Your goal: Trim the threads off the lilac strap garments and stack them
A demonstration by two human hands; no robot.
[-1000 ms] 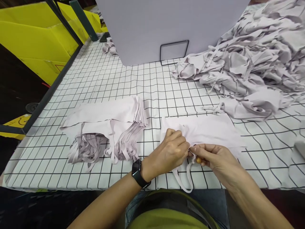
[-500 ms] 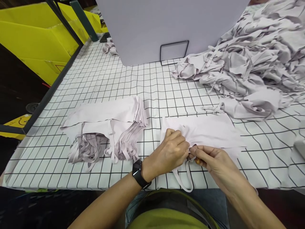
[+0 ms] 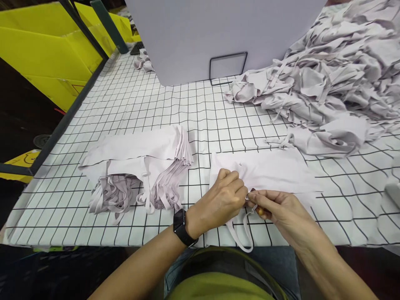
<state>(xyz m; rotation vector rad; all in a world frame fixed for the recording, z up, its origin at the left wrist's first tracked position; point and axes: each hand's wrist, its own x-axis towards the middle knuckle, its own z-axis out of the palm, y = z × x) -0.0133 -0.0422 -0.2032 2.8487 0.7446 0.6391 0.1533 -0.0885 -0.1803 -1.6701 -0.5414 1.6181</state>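
A pale pinkish-grey strappy garment (image 3: 275,168) lies flat near the front edge of the table. One of its thin straps (image 3: 239,239) hangs in a loop toward me. My left hand (image 3: 226,193), with a black watch on the wrist, is closed at the garment's lower edge, gripping the strap. My right hand (image 3: 271,204) pinches the same strap at a small strap ring or slider (image 3: 248,196), thumb against fingertips. The hands nearly touch. The left fingertips are partly hidden.
To the left lies a neat stack of folded matching garments (image 3: 134,148), straps bunched below. A large loose heap (image 3: 331,83) fills the back right. A grey panel (image 3: 193,41) stands at the back. Yellow boxes (image 3: 46,50) sit beyond the table's dark left rail.
Both hands stay almost in place. My left hand has shifted very slightly left, and the small strap fitting at the right fingertips shows a little differently.
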